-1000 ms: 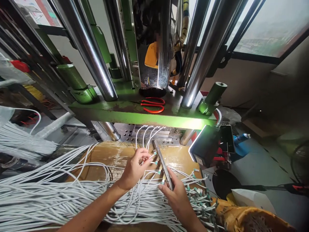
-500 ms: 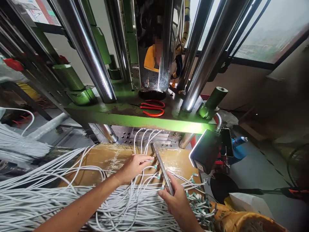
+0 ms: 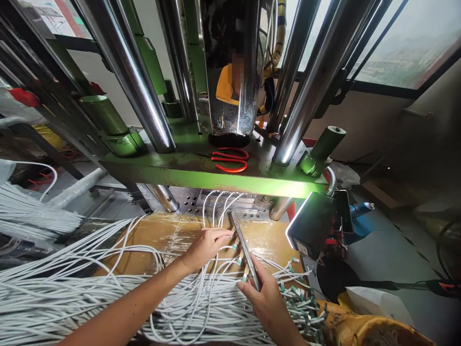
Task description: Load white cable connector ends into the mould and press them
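Note:
My right hand (image 3: 268, 298) is closed around the lower end of a slim metal mould bar (image 3: 245, 252), held tilted above the cables. Along the bar's left edge sit several cable connectors (image 3: 239, 260) with green ends, their white cables trailing left. My left hand (image 3: 207, 247) pinches at the bar's upper part, on a cable connector mostly hidden by the fingertips. Below both hands lies a thick heap of white cables (image 3: 194, 307). Several white cables (image 3: 215, 211) run up into the metal mould (image 3: 248, 203) under the press.
A green press plate (image 3: 173, 175) spans the space ahead, with red-handled scissors (image 3: 232, 166) on top. A lit lamp (image 3: 309, 223) stands at right. Green-ended connectors (image 3: 298, 290) are bunched at the cardboard-covered table's right side. Near the bottom right is an orange-brown bag (image 3: 367, 331).
My left hand has shifted slightly along the bar's edge, and its fingertips now cover the upper connector. My right hand keeps its hold on the bar. The whole view has shifted slightly.

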A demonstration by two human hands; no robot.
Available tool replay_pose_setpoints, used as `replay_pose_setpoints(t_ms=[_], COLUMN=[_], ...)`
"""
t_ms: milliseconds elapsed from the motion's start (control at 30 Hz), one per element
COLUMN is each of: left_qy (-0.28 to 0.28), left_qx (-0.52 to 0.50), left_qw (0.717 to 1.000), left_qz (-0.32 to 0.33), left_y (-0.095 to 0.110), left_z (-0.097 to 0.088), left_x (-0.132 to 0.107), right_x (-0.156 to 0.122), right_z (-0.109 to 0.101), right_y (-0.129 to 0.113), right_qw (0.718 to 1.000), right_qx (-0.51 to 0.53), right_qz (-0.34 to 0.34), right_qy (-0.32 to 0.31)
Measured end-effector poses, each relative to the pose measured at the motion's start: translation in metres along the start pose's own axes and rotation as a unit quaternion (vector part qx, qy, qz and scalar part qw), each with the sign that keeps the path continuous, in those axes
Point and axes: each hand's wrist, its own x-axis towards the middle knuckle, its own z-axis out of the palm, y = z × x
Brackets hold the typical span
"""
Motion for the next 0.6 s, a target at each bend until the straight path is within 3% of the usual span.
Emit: replay_pose_setpoints(t_ms=[133, 200, 267, 333, 367, 433, 500, 600], left_qy=[-0.035, 0.019, 0.13, 0.202, 0.209, 0.208, 0.218, 0.236], left_qx=[0.033, 0.074, 0.128, 0.168, 0.173, 0.158, 0.126, 0.064], left_qw=[0.999, 0.997, 0.983, 0.963, 0.961, 0.964, 0.966, 0.967], left_qz=[0.008, 0.002, -0.027, -0.052, -0.056, -0.054, -0.053, -0.069], left_y=[0.008, 0.01, 0.005, -0.005, -0.012, -0.025, -0.036, -0.043], left_z=[-0.01, -0.013, -0.011, -0.004, 0.0, 0.006, 0.008, 0.003], left_x=[0.012, 0.02, 0.026, 0.029, 0.03, 0.03, 0.029, 0.028], right_x=[-0.003, -0.007, -0.006, 0.008, 0.022, 0.064, 0.117, 0.186], right_z=[-0.007, -0.013, -0.02, -0.024, -0.024, -0.018, -0.003, 0.026], right_y=[-0.004, -0.009, -0.019, -0.033, -0.042, -0.062, -0.083, -0.109], right_qw=[0.995, 0.976, 0.922, 0.849, 0.824, 0.81, 0.824, 0.834], right_qx=[-0.102, -0.215, -0.379, -0.51, -0.538, -0.527, -0.476, -0.441], right_qz=[-0.014, -0.034, -0.073, -0.134, -0.173, -0.252, -0.289, -0.308], right_qy=[-0.003, 0.008, 0.025, 0.026, 0.026, 0.044, 0.108, 0.123])
